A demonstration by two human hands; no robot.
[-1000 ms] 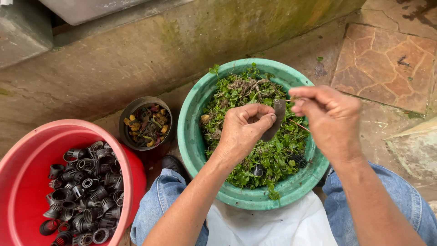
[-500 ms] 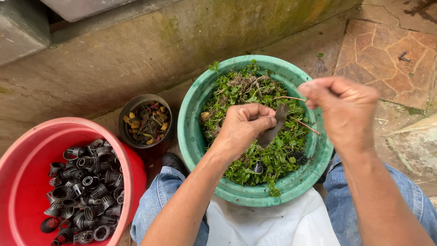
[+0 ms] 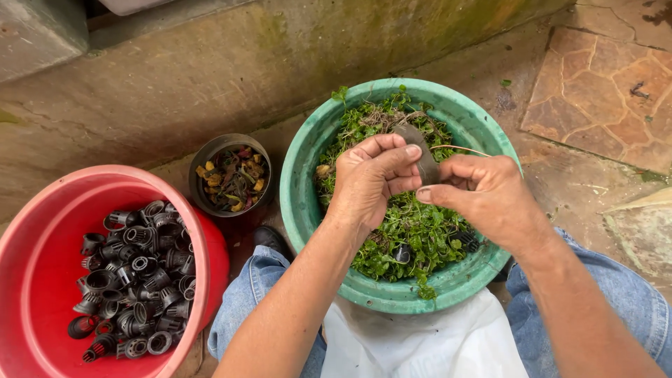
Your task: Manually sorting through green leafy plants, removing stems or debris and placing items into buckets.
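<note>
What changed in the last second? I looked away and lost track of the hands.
The right hand, which had drawn away to the right, came back beside the left hand; both now pinch the small dark pot. The green basin, red basin and small brown bowl stayed put.

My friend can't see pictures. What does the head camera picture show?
Two hands, the left hand and right hand, hold a small dark cup over a green basin of leafy plants. Beside it sit a red tub of black net cups and a small dark pot of scraps.
</note>
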